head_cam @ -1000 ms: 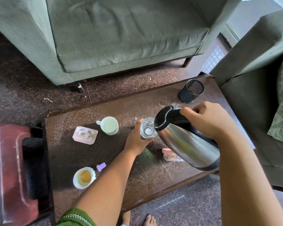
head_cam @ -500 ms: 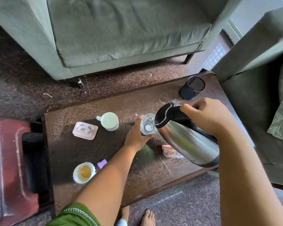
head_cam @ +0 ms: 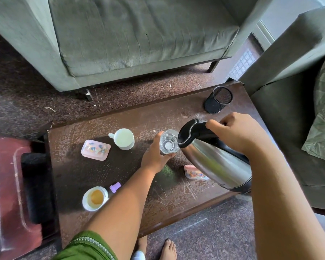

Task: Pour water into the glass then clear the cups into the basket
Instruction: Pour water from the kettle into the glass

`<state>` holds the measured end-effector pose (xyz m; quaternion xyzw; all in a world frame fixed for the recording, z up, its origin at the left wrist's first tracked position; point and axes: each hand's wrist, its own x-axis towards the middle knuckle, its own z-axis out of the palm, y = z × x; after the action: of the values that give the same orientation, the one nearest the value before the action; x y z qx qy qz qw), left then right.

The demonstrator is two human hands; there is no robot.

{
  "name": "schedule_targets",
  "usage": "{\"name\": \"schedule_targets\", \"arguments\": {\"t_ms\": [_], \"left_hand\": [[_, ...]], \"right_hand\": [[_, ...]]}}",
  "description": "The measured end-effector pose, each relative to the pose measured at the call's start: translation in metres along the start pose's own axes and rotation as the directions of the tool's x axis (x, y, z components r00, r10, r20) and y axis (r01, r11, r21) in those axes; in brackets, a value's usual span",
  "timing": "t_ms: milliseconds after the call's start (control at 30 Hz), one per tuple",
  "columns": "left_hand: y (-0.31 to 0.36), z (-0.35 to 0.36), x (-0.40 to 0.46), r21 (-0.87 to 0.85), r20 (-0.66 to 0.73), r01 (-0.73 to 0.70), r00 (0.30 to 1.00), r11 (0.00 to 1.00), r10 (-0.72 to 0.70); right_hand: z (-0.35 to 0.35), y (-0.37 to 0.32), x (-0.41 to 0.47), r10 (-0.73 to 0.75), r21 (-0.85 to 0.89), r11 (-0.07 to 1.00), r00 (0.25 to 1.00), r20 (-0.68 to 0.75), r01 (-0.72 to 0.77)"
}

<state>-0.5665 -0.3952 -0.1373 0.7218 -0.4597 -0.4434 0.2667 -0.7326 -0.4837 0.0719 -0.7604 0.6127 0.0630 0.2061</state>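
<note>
A clear glass (head_cam: 169, 141) stands near the middle of the dark brown table (head_cam: 139, 119). My left hand (head_cam: 155, 155) grips its near side. My right hand (head_cam: 236, 133) grips the black handle of a steel kettle (head_cam: 212, 156), which is tilted with its black spout at the glass rim. A white mug (head_cam: 124, 138) with pale liquid stands to the left of the glass. A white cup (head_cam: 95, 198) with brown liquid sits near the table's front left. At the back right corner stands a black mesh basket (head_cam: 217, 102).
Two pink plastic boxes lie on the table, one (head_cam: 95, 149) beside the mug, the other (head_cam: 193, 172) partly under the kettle. A small purple cap (head_cam: 115, 187) lies by the cup. Green sofas stand behind (head_cam: 139, 38) and to the right. A red stool (head_cam: 9, 194) is at left.
The kettle and both hands have kept their places at the glass; the view has shifted slightly. The kettle's spout stays at the rim.
</note>
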Motion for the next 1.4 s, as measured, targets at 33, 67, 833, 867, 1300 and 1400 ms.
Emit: {"name": "schedule_targets", "arguments": {"t_ms": [33, 67, 833, 867, 1300, 1400], "left_hand": [[0.0004, -0.0004, -0.0002, 0.000, -0.002, -0.001, 1.000, 1.000, 0.001], [0.0006, -0.0004, -0.0005, -0.004, -0.004, -0.001, 1.000, 1.000, 0.001], [0.0060, -0.0024, -0.0049, -0.102, -0.004, -0.014, 1.000, 0.995, 0.014], [0.0065, -0.0027, -0.0051, -0.105, -0.004, -0.014, 1.000, 0.994, 0.014], [0.0082, -0.0041, -0.0050, -0.065, 0.007, 0.006, 1.000, 0.998, -0.006], [0.0073, -0.0037, -0.0049, -0.053, 0.003, 0.004, 1.000, 0.999, -0.003]], "right_hand": [[0.0002, 0.0000, 0.0003, 0.002, -0.003, 1.000, 1.000, -0.004, -0.002], [0.0000, -0.0001, 0.0003, 0.006, -0.004, 1.000, 1.000, -0.010, -0.006], [-0.0003, -0.0040, -0.0009, 0.033, -0.018, 0.999, 0.999, -0.004, -0.034], [-0.0003, -0.0045, -0.0007, 0.029, -0.022, 0.999, 1.000, -0.006, -0.030], [-0.0009, -0.0085, -0.0005, 0.010, -0.031, 0.999, 1.000, -0.019, -0.011], [-0.0003, -0.0074, -0.0008, 0.001, -0.039, 0.999, 1.000, -0.018, -0.002]]}}
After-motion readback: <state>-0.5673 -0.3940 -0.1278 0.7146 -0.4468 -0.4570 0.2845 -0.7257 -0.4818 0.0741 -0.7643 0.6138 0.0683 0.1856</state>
